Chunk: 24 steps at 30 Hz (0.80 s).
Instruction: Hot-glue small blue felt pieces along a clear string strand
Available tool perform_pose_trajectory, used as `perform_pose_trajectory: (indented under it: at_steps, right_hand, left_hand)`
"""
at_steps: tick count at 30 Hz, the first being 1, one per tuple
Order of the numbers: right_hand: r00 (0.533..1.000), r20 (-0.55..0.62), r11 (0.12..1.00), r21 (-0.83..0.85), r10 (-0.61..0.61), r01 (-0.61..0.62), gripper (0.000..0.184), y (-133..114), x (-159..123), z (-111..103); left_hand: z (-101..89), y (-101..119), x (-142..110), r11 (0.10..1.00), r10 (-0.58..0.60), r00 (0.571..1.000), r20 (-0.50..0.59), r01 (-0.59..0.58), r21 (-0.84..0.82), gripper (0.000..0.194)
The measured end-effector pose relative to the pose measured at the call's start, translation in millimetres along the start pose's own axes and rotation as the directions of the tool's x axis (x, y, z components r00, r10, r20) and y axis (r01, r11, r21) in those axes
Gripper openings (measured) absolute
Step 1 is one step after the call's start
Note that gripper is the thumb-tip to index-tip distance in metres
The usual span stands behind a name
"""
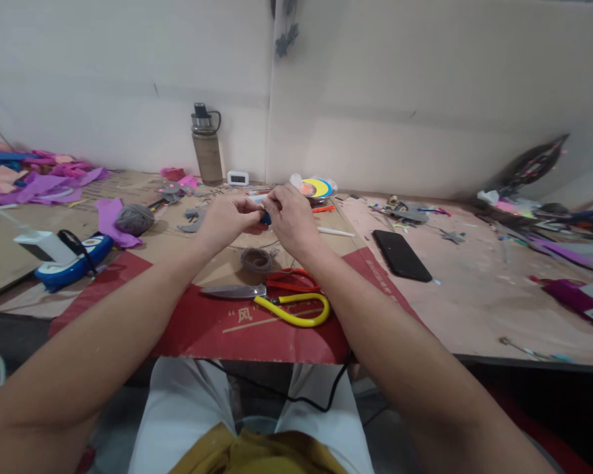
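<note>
My left hand and my right hand meet above the middle of the table, fingers pinched together on a small blue object between them. Most of that object is hidden by my fingers. Just below the hands lies a small coil of grey wire. Nearer to me, scissors with a yellow handle and red-handled scissors rest on a red cardboard sheet.
A black phone lies right of my hands. A water bottle and small white clock stand by the back wall. Purple felt pieces, a grey yarn ball and a blue-white glue gun sit left. Craft scraps crowd the right.
</note>
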State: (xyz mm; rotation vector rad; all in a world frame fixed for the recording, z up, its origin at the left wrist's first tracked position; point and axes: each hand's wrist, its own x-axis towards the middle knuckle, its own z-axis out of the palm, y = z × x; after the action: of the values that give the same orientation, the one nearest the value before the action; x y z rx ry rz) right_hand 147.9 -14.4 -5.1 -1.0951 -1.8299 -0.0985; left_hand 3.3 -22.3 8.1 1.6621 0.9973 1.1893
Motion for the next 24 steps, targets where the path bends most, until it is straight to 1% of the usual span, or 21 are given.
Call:
perform_pose_trajectory:
  at_steps: [2,4,7,10,13,18,24]
  right_hand:
    - [1.000,0.007,1.000,-0.001,-0.009,0.009,0.016,-1.0,-0.3,0.3]
    - [1.000,0.010,1.000,0.005,-0.019,0.018,0.015,-2.1,-0.6,0.5]
    - [0.999,0.000,0.999,0.024,-0.032,0.032,0.015,-3.3,-1.2,0.3]
    - [0.999,-0.018,0.998,0.052,-0.038,0.039,0.017,-3.5,-2.7,0.2]
    - [0.999,-0.036,0.996,0.092,-0.013,0.017,0.019,-3.4,-4.8,1.2]
    - [0.998,-0.046,0.989,0.141,0.047,-0.040,0.021,-5.2,-7.2,3.8]
    - [0.995,-0.018,0.985,0.145,0.096,-0.093,0.020,-8.1,-7.5,4.1]
  left_hand:
    - [0.6,0.7,-0.9,0.999,0.021,1.000,-0.002,-0.021,0.028,0.007]
    - [0.6,0.2,-1.2,1.000,0.019,1.000,0.001,-0.019,0.021,0.005]
    - [-0.4,-2.2,-0.1,0.999,-0.015,1.000,-0.009,0.015,-0.046,0.004]
    - [-2.1,-4.1,1.7,0.991,-0.052,0.998,-0.042,0.047,-0.122,0.006]
    - [-3.0,-3.8,2.6,0.983,-0.070,0.995,-0.072,0.057,-0.175,0.010]
    - [-2.0,-1.1,2.2,0.972,-0.089,0.991,-0.100,0.065,-0.227,0.008]
    - [0.3,-1.2,1.6,0.965,-0.100,0.987,-0.125,0.066,-0.254,0.009]
